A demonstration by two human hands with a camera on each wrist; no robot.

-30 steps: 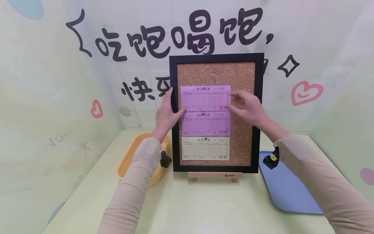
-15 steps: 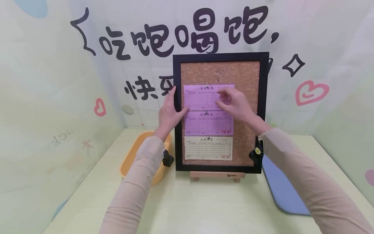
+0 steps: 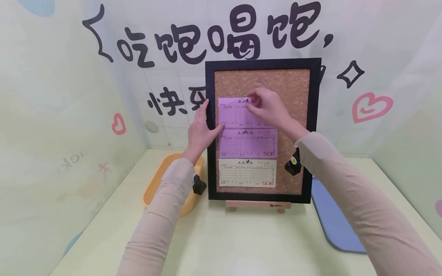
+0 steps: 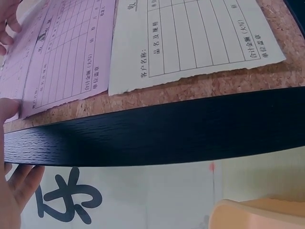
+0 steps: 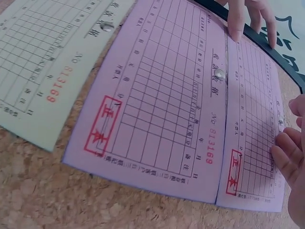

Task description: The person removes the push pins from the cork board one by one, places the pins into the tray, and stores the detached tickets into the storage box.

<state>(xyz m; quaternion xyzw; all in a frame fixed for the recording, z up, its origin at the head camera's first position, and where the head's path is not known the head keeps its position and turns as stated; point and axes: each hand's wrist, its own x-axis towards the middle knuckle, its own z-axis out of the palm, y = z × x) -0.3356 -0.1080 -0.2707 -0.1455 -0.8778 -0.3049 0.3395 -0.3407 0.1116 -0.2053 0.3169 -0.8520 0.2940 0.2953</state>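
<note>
A black-framed cork board [image 3: 293, 168] stands upright with three receipt slips pinned in a column. My left hand [image 3: 202, 132] grips its left side, fingers behind the frame and thumb on the lower left corner of the upper purple slip [image 3: 233, 113]. My right hand [image 3: 271, 109] covers that slip's upper right part, its bent fingertips right at the silver pushpin [image 3: 246, 99]. In the right wrist view the same pushpin [image 5: 280, 120] shows in the gap by the thumb and fingers. A second purple slip [image 3: 248, 143] hangs below, above a cream slip [image 3: 246, 174], each with its own pushpin.
The board rests on a small wooden easel [image 3: 258, 204]. An orange bin [image 3: 153, 180] stands on the table to the left, partly behind my left arm. To the right lies a blue tray [image 3: 336, 222], partly under my right arm. A printed wall sheet [image 3: 179, 42] hangs behind.
My right hand has moved left and up from the right edge of the upper purple slip to its pushpin. My left hand keeps its hold on the board.
</note>
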